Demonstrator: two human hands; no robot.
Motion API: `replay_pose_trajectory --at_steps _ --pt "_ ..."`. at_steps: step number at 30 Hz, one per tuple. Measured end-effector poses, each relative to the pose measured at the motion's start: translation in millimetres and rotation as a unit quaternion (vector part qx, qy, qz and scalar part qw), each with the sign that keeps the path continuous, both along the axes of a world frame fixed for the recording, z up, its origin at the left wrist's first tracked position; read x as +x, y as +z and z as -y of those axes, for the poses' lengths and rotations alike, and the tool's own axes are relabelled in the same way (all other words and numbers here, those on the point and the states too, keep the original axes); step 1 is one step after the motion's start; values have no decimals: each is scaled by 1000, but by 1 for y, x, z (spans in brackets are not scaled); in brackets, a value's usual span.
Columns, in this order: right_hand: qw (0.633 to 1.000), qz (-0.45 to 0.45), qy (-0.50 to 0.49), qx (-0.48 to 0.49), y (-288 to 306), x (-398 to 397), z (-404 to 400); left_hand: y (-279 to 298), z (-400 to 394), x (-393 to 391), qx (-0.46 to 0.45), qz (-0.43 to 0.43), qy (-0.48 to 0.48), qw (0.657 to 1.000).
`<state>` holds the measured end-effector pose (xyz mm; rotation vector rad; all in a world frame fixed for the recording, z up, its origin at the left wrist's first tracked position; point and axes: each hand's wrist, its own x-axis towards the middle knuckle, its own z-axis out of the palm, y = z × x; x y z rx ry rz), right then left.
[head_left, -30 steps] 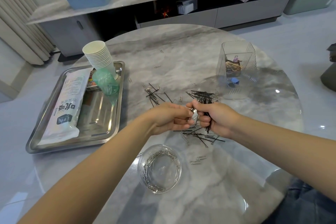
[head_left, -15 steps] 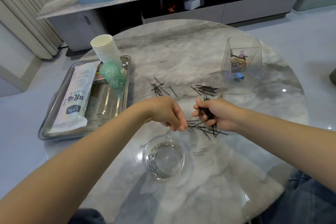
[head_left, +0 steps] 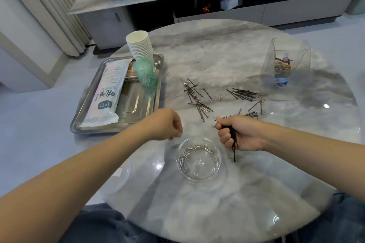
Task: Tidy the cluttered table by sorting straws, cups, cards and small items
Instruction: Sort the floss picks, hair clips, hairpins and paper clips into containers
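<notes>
Round marble table (head_left: pixel 227 199) before a long low cabinet (head_left: pixel 217 9), pale curtain (head_left: pixel 49 6) left.

Left hand (head_left: pixel 165 124) at nine o'clock, fingers curled downward; right hand (head_left: pixel 240 134) at three o'clock, fist gripping hairpins (head_left: pixel 234 140).

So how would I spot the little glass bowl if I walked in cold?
Start at the round marble table and come to its near edge, between the person's two hands. The glass bowl sits there, low, round and clear, with silver paper clips inside, unlike the tall square clear container at the far right.
</notes>
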<state>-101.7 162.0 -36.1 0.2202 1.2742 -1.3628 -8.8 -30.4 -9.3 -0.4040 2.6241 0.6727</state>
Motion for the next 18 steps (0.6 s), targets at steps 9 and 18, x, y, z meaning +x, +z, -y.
replay_pose_trajectory --at_steps 9,18 --pt "1000 15 -14 -14 -1 5 12 -37 -1 15 -73 -19 -22 997" --pt "998 25 -53 17 -9 -2 8 -12 5 5 -8 -67 2 998"
